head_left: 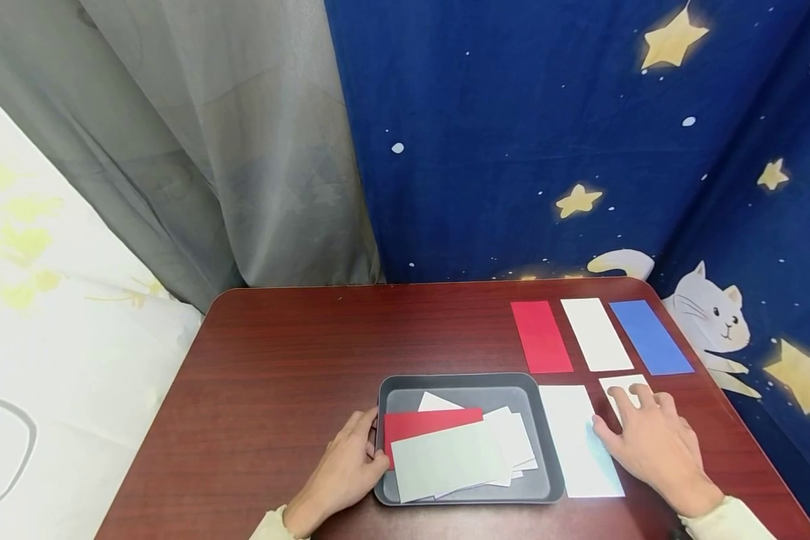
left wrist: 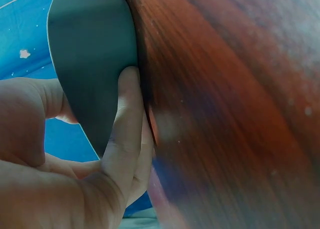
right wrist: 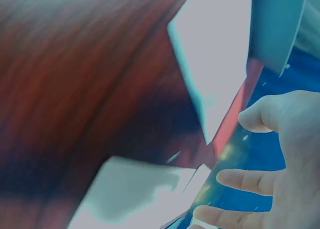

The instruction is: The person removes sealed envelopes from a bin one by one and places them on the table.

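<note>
My left hand point(head_left: 344, 465) grips the left side of a dark grey tray point(head_left: 550, 472). In the left wrist view its thumb is over the rim and its fingers press the outer wall point(left wrist: 90, 49). Inside the tray lie a pale green card point(head_left: 445, 461), a red card point(head_left: 432, 422) and several white ones, overlapping. My right hand point(head_left: 661, 450), fingers spread and slightly bent, is over a white card point(head_left: 626, 382) that it partly covers. The right wrist view shows this hand point(right wrist: 295, 159) holding nothing. A larger white card point(head_left: 574, 435) lies between the tray and that hand.
Along the back right of the brown table point(head_left: 297, 360) lie a red card point(head_left: 542, 337), a white card point(head_left: 597, 335) and a blue card point(head_left: 651, 337) in a row. Behind the table hang a grey curtain point(head_left: 277, 150) and a blue star-patterned curtain point(head_left: 486, 150).
</note>
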The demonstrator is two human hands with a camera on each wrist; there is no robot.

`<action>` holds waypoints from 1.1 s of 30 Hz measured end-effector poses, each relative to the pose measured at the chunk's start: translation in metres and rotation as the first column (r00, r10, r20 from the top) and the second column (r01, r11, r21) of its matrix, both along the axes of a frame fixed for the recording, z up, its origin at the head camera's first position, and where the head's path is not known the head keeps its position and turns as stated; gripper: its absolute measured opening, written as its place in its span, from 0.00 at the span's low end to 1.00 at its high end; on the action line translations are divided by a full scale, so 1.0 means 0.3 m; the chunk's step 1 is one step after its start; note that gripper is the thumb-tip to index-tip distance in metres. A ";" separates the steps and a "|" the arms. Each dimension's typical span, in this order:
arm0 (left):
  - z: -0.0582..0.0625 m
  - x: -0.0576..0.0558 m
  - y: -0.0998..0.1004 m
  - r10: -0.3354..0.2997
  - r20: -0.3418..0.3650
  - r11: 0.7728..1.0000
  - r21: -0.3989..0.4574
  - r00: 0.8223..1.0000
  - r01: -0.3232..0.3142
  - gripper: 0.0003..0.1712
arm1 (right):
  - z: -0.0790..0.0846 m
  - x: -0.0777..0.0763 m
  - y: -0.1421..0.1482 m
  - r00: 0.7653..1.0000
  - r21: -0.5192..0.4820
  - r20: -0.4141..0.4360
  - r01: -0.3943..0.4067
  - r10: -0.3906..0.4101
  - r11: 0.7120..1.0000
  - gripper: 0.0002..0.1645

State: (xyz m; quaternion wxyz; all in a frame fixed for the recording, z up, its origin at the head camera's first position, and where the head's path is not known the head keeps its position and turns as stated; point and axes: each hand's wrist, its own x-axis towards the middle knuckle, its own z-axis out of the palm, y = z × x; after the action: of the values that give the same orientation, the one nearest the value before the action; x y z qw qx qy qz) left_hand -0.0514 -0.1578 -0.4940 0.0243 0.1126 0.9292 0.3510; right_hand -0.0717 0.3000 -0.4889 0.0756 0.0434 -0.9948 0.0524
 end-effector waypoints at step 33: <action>0.000 0.000 0.003 0.000 -0.013 1.000 0.001 1.000 0.000 0.36 | 0.023 -0.018 -0.479 0.805 0.059 -0.159 -0.570 0.572 0.819 0.30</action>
State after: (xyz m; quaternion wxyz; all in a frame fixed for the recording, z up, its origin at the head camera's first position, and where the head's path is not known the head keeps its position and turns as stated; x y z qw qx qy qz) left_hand -0.0513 -0.1570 -0.4941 0.0182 0.1148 0.9293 0.3506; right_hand -0.0771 0.1563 -0.4820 0.1407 0.3449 -0.9258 0.0646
